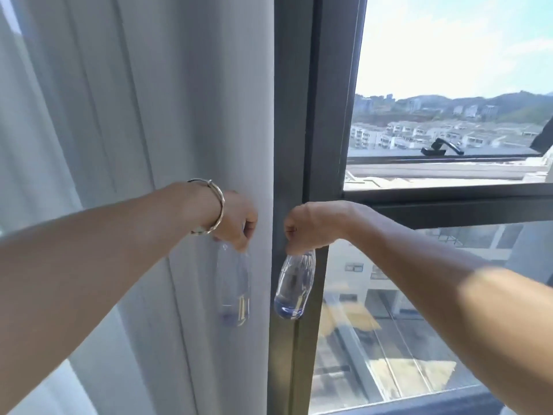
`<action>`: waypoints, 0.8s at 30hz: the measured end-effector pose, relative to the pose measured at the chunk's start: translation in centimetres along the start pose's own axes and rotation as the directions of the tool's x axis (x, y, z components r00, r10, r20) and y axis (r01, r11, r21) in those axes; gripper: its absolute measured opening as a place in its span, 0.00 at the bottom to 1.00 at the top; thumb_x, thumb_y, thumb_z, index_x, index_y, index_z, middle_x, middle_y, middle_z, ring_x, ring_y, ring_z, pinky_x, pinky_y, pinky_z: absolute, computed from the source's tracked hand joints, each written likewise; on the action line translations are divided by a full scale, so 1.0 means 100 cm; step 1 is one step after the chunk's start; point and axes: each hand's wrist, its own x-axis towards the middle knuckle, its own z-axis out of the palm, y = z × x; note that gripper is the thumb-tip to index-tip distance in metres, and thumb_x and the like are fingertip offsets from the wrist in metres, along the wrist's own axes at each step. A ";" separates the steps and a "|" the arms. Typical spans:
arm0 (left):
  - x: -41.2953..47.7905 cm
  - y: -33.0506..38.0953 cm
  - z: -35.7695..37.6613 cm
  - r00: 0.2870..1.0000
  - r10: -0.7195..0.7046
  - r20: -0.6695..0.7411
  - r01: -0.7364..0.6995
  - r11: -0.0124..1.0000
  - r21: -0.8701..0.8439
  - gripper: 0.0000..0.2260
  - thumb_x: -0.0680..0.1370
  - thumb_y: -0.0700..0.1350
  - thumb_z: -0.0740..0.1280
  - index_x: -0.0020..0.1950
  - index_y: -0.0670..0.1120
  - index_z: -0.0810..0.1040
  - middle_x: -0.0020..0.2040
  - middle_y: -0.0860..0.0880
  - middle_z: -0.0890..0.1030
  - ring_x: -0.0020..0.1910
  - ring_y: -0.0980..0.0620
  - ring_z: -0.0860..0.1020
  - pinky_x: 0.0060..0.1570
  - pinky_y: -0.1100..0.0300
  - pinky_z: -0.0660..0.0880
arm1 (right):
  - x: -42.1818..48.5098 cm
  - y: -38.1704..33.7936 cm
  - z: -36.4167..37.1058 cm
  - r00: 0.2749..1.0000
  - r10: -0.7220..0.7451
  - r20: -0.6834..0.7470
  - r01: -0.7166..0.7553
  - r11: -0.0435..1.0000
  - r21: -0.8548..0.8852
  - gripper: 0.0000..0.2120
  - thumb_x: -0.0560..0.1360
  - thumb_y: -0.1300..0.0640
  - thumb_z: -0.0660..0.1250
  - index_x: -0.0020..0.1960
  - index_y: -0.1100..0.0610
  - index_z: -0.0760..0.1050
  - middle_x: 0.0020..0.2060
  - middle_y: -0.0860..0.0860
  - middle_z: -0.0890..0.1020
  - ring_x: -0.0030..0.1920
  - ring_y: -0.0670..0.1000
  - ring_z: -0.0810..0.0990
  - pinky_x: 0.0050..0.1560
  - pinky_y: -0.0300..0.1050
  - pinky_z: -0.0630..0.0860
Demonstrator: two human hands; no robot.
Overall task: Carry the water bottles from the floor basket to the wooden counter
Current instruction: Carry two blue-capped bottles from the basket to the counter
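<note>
Two clear plastic water bottles hang by their necks in front of me. My left hand (239, 218), with a metal bangle at the wrist, grips the top of the left water bottle (233, 290), which shows faintly against the curtain. My right hand (311, 227) is closed on the cap end of the right water bottle (293, 284), which dangles in front of the dark window frame. Both caps are hidden inside my fists. Neither the floor basket nor the wooden counter is in view.
A pale grey curtain (134, 130) fills the left half. A dark window frame (302, 115) runs down the centre, with glass and a black window handle (443, 146) to the right. Buildings and hills lie outside.
</note>
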 end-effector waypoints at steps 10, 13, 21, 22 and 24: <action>-0.066 0.028 -0.127 0.885 -0.098 -0.455 0.081 0.995 -0.056 0.08 0.72 0.50 0.65 0.37 0.48 0.72 0.36 0.51 0.75 0.35 0.49 0.73 0.32 0.61 0.67 | -0.087 0.010 -0.113 0.939 0.087 -0.332 -0.105 0.994 -0.037 0.10 0.67 0.53 0.60 0.39 0.58 0.76 0.36 0.53 0.78 0.34 0.53 0.73 0.33 0.41 0.67; -0.068 0.035 -0.123 0.818 -0.105 -0.565 0.049 0.992 -0.115 0.08 0.69 0.48 0.66 0.36 0.45 0.74 0.32 0.49 0.74 0.35 0.47 0.73 0.33 0.59 0.69 | -0.100 0.014 -0.114 0.926 0.077 -0.369 -0.075 0.997 0.021 0.08 0.67 0.54 0.60 0.34 0.57 0.70 0.31 0.52 0.72 0.31 0.52 0.67 0.32 0.42 0.63; -0.072 0.055 -0.105 0.787 -0.062 -0.614 0.032 0.998 -0.059 0.10 0.74 0.48 0.65 0.34 0.46 0.74 0.34 0.49 0.75 0.33 0.49 0.72 0.27 0.63 0.61 | -0.122 0.024 -0.106 0.913 0.102 -0.394 -0.056 0.990 0.126 0.08 0.69 0.53 0.63 0.41 0.57 0.76 0.35 0.49 0.77 0.33 0.51 0.70 0.30 0.38 0.63; -0.073 0.055 -0.106 0.790 -0.061 -0.611 0.032 0.998 -0.059 0.10 0.74 0.47 0.65 0.34 0.45 0.74 0.34 0.48 0.76 0.33 0.48 0.72 0.27 0.63 0.61 | -0.122 0.025 -0.105 0.908 0.101 -0.406 -0.050 0.990 0.135 0.10 0.69 0.53 0.63 0.42 0.59 0.77 0.36 0.50 0.77 0.34 0.51 0.70 0.31 0.39 0.64; -0.072 0.057 -0.106 0.792 -0.056 -0.608 0.026 0.998 -0.058 0.10 0.74 0.47 0.64 0.35 0.44 0.75 0.36 0.46 0.78 0.34 0.47 0.73 0.27 0.64 0.62 | -0.120 0.028 -0.102 0.905 0.093 -0.415 -0.036 0.989 0.143 0.12 0.68 0.52 0.63 0.44 0.60 0.78 0.37 0.50 0.77 0.34 0.51 0.70 0.31 0.40 0.64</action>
